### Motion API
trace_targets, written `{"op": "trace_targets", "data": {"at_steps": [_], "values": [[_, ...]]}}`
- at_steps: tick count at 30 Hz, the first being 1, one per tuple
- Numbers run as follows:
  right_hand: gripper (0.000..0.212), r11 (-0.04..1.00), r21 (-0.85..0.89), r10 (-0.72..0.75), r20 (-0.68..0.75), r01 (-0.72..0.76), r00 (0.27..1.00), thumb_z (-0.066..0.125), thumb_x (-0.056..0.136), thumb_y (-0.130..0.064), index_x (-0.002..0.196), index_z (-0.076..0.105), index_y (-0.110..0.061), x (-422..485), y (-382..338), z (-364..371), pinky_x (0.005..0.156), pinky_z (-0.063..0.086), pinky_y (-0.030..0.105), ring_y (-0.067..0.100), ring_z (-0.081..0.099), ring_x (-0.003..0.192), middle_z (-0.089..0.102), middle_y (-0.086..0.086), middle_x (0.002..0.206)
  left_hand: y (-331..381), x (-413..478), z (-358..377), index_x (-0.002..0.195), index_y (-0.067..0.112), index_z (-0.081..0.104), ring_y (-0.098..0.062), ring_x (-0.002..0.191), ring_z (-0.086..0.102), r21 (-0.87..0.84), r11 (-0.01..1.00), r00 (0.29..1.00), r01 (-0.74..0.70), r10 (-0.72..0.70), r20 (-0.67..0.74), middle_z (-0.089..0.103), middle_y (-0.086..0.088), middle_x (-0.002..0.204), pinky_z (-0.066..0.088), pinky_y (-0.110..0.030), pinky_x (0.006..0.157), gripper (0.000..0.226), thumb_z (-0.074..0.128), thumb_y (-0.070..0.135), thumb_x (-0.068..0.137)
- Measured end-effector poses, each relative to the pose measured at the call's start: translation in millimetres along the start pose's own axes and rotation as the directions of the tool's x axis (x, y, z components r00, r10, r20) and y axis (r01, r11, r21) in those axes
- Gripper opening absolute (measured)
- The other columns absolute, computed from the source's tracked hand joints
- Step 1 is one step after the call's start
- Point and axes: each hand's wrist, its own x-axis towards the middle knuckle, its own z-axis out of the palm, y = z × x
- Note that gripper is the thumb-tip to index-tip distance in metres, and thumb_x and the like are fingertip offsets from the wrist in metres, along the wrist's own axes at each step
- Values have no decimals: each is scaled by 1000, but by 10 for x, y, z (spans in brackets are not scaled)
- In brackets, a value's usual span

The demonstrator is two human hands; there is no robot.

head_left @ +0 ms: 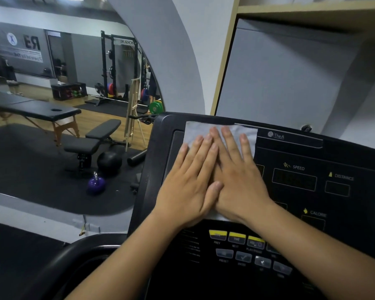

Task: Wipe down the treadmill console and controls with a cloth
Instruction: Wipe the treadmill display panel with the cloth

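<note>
A light grey cloth (196, 133) lies flat on the upper left part of the black treadmill console (312, 191). My left hand (189, 185) and my right hand (236, 176) press side by side on the cloth, palms down, fingers stretched out and slightly overlapping. The cloth shows above the fingertips and a little below the palms. Rows of yellow and grey buttons (236, 237) sit below the hands. The SPEED display (293, 181) lies to the right of my right hand.
A black handrail (59, 263) curves at the lower left. Left of the console an arched mirror (63, 94) reflects a gym with benches, a kettlebell and a rack. A grey wall panel (290, 83) rises behind the console.
</note>
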Motion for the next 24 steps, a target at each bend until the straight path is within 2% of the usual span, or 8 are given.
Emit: {"op": "trace_targets", "data": {"at_steps": [6,11,16,20,24], "values": [[92,997,66,-27,-16,28,1000,45,86,-53,155,3,-10,-157,-138,114,119,4,58,34,-12,149,-8,17,162,-3,-269,72,154,-2,16,-27,153,9,54,998,999,20,-22,45,11,-19,163,17,-50,121,75,10,52,103],[87,994,89,-51,-73,57,996,36,87,-48,154,2,-3,116,25,-50,121,5,52,28,-10,150,-6,16,162,-304,83,-92,156,3,13,-24,153,8,132,991,998,29,-37,52,10,-13,165,12,-58,120,74,2,53,102],[82,997,76,-20,-83,27,996,23,97,-58,154,8,-1,-24,4,20,121,8,53,31,-5,150,-2,19,162,-430,-67,-90,157,11,18,-24,153,8,237,971,999,20,-31,43,11,-7,165,12,-65,117,63,19,43,103],[84,991,115,-63,-104,75,993,29,95,-60,153,14,0,-266,-250,150,119,11,56,36,0,150,5,21,162,-335,-485,-32,156,11,21,-25,153,11,259,965,998,49,-58,26,13,-7,165,14,-67,115,63,26,42,101],[85,991,110,-69,-114,82,991,32,93,-60,153,17,-1,-218,-309,182,119,10,55,36,2,150,7,20,162,-402,-522,-66,156,10,22,-26,152,14,332,943,998,30,-49,49,15,-9,165,6,-69,116,65,27,44,100]]}}
